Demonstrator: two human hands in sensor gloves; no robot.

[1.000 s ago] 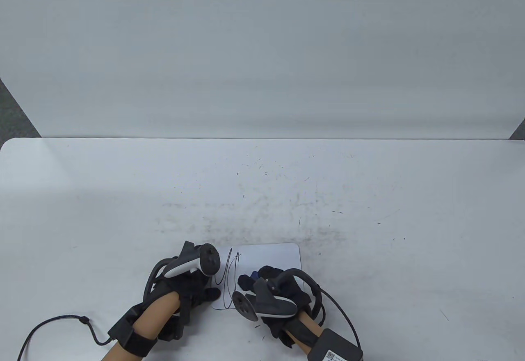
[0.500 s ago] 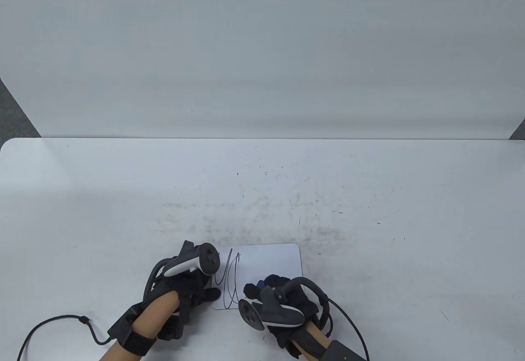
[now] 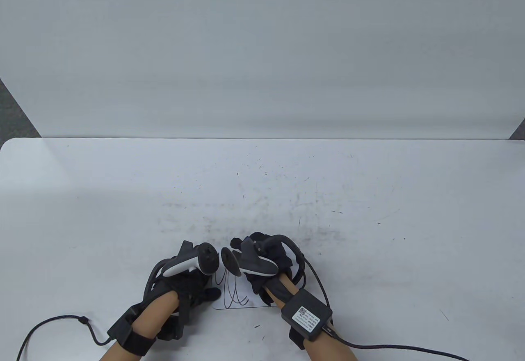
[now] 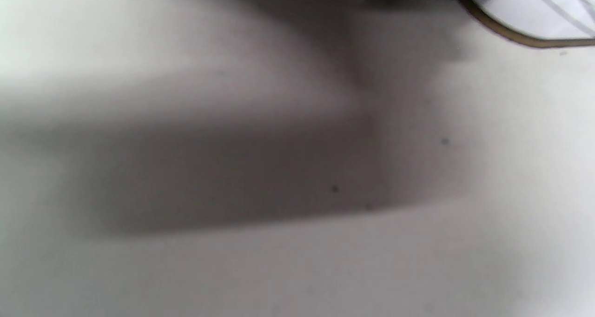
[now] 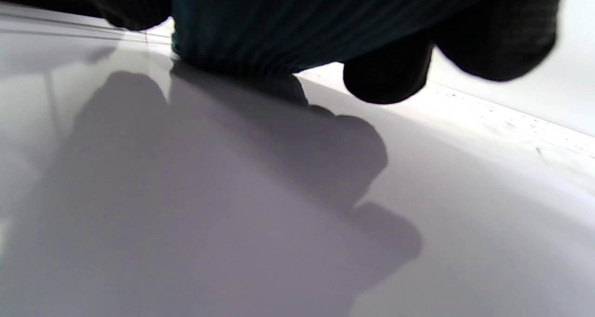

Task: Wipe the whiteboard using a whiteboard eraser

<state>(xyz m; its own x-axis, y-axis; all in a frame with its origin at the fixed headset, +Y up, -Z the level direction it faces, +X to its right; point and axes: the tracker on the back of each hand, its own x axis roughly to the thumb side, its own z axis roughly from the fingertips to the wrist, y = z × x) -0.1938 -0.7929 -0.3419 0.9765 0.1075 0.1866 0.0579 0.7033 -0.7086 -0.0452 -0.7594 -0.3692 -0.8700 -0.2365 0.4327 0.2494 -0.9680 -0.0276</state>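
The right hand [image 3: 262, 260] in its black glove holds the dark ribbed whiteboard eraser [image 5: 297, 33] and presses it flat on the small white whiteboard with rounded corners [image 3: 254, 299], which lies at the six o'clock edge of the scuffed white table [image 3: 369, 180]. This looks like the middle of wiping, because thin dark pen loops [image 3: 233, 291] sit at the board's nine o'clock side. The left hand [image 3: 184, 279] rests by that edge, finger spread unclear; next, I think, the eraser slides over the loops, pressing down.
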